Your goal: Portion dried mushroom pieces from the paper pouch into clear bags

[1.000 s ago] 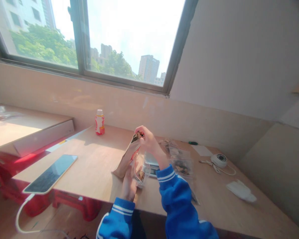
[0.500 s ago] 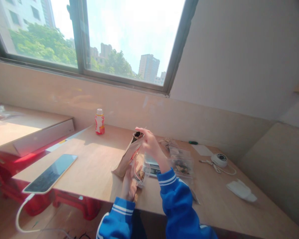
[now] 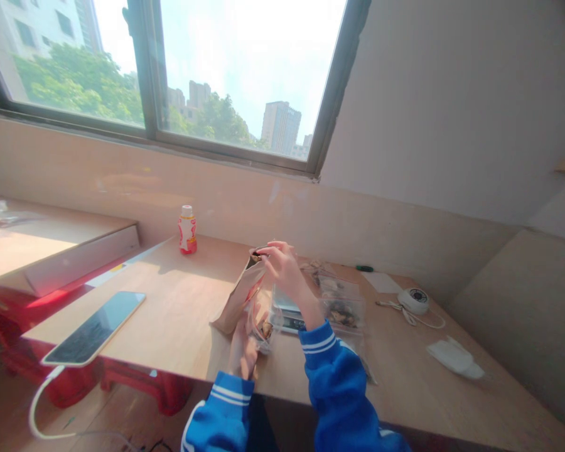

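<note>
A brown paper bag point(image 3: 238, 298) leans up to the right on the table, its mouth open and dark dried pieces point(image 3: 257, 256) showing inside. Over that mouth my right hand point(image 3: 285, 273) bends its fingers down in a pinch at the contents; what lies between the fingertips is hidden. Low against the paper bag, my left hand point(image 3: 243, 351) is closed round a clear plastic bag point(image 3: 268, 336) with a few brown dried pieces in it. How much it also bears the paper bag I cannot tell. Behind my right wrist sits a digital scale point(image 3: 289, 321), partly covered.
Filled clear bags point(image 3: 343, 314) lie right of the scale. Farther right are a white dome camera point(image 3: 413, 301) with its cable, a crumpled white wrapper point(image 3: 454, 359) and a green-handled tool point(image 3: 365, 269). A phone point(image 3: 96, 329) on a cable and a drink bottle point(image 3: 187, 231) stand left.
The fingers of my right hand have curled down from stretched out above the paper bag to its mouth. My left hand and both bags have hardly moved.
</note>
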Available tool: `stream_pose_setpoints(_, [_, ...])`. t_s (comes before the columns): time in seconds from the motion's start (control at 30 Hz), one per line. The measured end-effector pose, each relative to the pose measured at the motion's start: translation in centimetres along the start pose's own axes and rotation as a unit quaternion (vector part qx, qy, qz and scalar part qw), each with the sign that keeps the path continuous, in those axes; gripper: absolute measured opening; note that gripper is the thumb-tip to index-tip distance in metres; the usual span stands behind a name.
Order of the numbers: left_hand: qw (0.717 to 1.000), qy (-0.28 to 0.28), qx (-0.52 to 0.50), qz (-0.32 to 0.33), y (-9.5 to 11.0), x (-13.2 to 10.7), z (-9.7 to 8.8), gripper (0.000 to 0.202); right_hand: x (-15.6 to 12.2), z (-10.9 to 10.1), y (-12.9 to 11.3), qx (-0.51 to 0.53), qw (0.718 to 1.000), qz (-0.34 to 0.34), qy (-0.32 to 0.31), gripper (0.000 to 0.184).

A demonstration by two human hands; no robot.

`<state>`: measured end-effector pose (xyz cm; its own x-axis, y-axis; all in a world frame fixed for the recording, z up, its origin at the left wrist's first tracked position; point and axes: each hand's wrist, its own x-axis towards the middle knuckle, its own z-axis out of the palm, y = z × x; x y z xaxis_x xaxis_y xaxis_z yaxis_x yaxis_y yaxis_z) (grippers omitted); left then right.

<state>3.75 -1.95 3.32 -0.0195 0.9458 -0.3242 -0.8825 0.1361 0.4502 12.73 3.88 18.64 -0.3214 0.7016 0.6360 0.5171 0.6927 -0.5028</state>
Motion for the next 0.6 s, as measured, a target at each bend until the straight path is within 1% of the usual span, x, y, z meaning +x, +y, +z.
stream_pose_setpoints(0.07, [1.000,-0.006,-0.004,0.010,-0.1,0.1,-0.3,0.031,0.1,0.2,0.0,0.022,0.999,0.013,0.030,0.019])
stream_pose_setpoints(0.17, [1.000,-0.006,-0.006,0.009,-0.2,0.2,-0.4,0.031,0.0,0.1,-0.1,0.061,0.995,0.023,0.073,0.021])
stream_pose_setpoints(0.27, [1.000,0.015,-0.006,-0.004,-0.1,0.5,-0.2,0.031,-0.4,-0.5,-0.4,0.090,0.992,0.034,0.088,0.023])
stream_pose_setpoints(0.37, [0.999,0.043,-0.015,0.003,-0.1,0.7,0.0,0.031,-1.3,-1.3,-0.6,0.121,0.989,0.053,0.069,0.026])
stream_pose_setpoints(0.43, [0.999,0.046,-0.019,0.009,-0.2,0.8,0.0,0.031,-1.8,-1.6,-0.6,0.122,0.990,0.042,0.057,0.028])
stream_pose_setpoints(0.53, [0.999,0.029,-0.003,0.012,-0.3,0.7,-0.3,0.031,-2.2,-1.3,-0.7,0.059,0.998,0.000,0.034,0.039])
stream_pose_setpoints(0.6, [1.000,-0.010,0.009,0.022,-0.1,0.7,-0.6,0.032,-2.0,-0.7,-0.8,0.009,1.000,-0.010,0.001,0.048])
